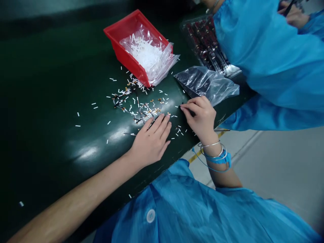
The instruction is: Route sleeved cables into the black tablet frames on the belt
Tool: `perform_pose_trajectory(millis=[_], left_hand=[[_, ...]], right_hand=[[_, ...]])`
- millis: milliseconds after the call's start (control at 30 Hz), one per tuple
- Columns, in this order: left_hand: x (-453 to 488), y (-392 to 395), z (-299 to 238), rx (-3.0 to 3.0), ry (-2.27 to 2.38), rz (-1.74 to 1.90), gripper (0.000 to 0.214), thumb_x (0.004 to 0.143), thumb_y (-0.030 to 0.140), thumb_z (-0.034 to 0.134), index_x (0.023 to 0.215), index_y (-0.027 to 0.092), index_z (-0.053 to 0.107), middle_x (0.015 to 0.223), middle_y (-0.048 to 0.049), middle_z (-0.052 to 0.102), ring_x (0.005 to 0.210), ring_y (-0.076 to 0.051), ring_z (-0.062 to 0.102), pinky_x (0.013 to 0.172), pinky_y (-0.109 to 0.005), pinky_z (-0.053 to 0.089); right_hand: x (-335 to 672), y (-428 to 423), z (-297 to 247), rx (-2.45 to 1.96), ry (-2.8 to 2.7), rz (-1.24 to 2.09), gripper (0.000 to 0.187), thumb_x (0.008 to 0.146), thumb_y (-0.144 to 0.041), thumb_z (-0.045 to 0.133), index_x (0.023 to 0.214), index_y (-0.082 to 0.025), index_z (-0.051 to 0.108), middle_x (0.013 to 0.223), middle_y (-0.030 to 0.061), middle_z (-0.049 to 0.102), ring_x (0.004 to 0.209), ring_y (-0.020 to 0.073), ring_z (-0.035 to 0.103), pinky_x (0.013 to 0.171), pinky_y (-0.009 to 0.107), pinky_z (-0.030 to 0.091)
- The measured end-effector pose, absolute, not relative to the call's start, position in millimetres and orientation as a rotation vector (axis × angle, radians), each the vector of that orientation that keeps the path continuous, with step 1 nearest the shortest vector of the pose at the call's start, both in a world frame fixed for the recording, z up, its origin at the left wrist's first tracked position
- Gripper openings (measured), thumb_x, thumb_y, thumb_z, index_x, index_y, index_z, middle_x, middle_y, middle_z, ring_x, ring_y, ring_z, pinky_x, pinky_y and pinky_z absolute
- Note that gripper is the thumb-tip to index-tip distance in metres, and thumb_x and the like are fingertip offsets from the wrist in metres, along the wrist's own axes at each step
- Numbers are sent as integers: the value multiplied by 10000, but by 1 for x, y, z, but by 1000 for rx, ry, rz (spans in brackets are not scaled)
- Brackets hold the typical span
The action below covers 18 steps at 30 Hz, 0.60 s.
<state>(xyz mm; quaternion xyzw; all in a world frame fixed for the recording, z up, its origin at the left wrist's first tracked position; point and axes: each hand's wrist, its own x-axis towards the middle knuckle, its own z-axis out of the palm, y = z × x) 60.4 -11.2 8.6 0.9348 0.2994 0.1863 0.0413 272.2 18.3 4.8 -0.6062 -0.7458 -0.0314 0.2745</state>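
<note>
Pinching right hand (pixel 202 116): I can't tell on what.
Left hand (pixel 150 143): flat, gripping nothing.
Thin gold-tipped dark strips (pixel 157 110): likely light, fragile; pinch ends.

Light: looks overhead
Tabletop (pixel 63 84): dim, near-blk twd frame L; soft glare patches ctr + L of ctr
White strips (pixel 146 54): brightest, detail washed out in pile
Small cables (pixel 123 109): soft, fine detail lost
Clear bag (pixel 215 86): streaky highlights
Floor (pixel 283 158): paler, even lt
L forearm (pixel 76 192): stretched twd corner, wide-angle distort.
</note>
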Motion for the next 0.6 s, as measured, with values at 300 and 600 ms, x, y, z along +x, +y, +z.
perform_pose_trajectory(millis=[300,600], left_hand=[[61,-12,2,2863,916,491,518,945,356,412,1305,-3,506,1386,-195,500,1288,-317,455,1053,-439,343],[60,-13,1,2872,924,498,522,924,355,449,1301,0,515,1369,-187,520,1285,-302,463,1083,-424,320]], right_hand=[[235,2,10,-1578,-1886,58,143,851,-228,591,730,-227,668,748,14,650,725,162,575,627,324,471],[233,-5,3,-1489,-2050,-121,149,865,-193,564,842,-226,707,768,40,650,721,168,545,639,327,485]])
